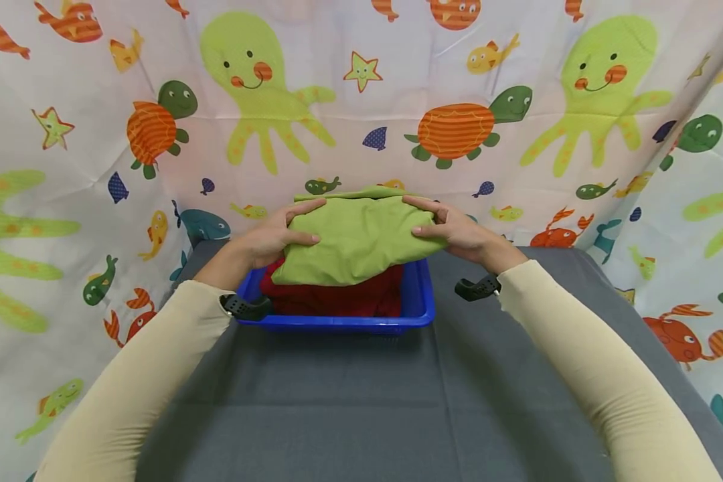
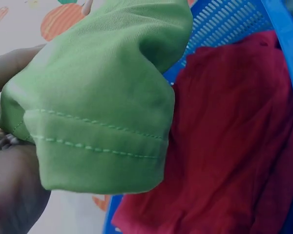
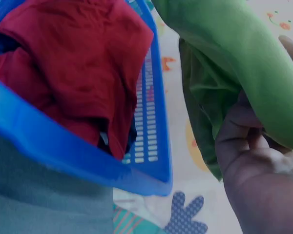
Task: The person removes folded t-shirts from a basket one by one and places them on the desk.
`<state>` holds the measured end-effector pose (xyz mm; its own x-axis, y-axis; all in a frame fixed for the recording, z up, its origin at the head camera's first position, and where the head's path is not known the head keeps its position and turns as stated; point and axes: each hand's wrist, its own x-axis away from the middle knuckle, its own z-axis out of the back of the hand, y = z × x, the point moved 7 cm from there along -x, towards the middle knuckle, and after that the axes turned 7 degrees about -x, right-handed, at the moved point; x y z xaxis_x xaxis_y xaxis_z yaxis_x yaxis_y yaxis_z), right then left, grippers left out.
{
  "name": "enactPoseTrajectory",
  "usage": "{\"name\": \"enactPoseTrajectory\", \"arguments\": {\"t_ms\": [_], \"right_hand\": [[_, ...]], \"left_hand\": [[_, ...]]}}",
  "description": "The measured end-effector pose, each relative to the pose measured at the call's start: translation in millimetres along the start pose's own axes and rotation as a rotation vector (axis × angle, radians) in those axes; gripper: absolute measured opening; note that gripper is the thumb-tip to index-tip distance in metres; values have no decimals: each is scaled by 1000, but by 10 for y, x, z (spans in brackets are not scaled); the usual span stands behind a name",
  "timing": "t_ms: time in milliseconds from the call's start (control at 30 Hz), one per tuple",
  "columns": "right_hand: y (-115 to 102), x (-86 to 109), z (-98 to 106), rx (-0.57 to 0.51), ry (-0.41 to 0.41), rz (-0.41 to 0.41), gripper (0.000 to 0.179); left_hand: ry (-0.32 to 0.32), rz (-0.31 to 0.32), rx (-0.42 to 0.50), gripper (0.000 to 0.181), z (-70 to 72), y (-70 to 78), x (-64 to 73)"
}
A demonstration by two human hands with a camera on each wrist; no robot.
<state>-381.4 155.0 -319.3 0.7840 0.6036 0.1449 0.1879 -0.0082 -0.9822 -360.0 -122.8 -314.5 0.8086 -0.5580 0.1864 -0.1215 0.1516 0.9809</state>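
Observation:
Both hands hold a folded light green garment (image 1: 358, 237) in the air over a blue plastic basket (image 1: 343, 323). My left hand (image 1: 271, 235) grips its left end, thumb on the near face. At the right end my right hand (image 1: 465, 231) grips it the same way. Two rows of stitching run along a hem of the green garment (image 2: 100, 131) in the left wrist view. Curled fingers of the right hand (image 3: 254, 156) tuck under the cloth in the right wrist view. Inside the basket lies a crumpled red garment (image 1: 343, 301), partly hidden by the green one.
The basket stands on a grey cloth-covered table (image 1: 349, 408), near its back edge. A white curtain (image 1: 337, 154) printed with sea animals hangs behind and at both sides. Dark cloth (image 3: 131, 139) shows beneath the red garment in the basket.

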Motion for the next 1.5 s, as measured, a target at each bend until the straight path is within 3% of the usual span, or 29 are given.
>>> {"name": "enactPoseTrajectory", "arguments": {"t_ms": [300, 633, 933, 1500], "right_hand": [[-142, 251, 241, 25, 38, 32, 71], [-213, 559, 445, 35, 95, 3, 73], [-318, 721, 685, 81, 155, 7, 72], [-408, 1015, 1045, 61, 144, 3, 67]], "left_hand": [[31, -63, -10, 80, -261, 183, -91], [35, -70, 10, 81, -582, 300, -214], [36, -98, 45, 82, -784, 406, -431], [14, -83, 130, 83, -1149, 473, -796]]}}
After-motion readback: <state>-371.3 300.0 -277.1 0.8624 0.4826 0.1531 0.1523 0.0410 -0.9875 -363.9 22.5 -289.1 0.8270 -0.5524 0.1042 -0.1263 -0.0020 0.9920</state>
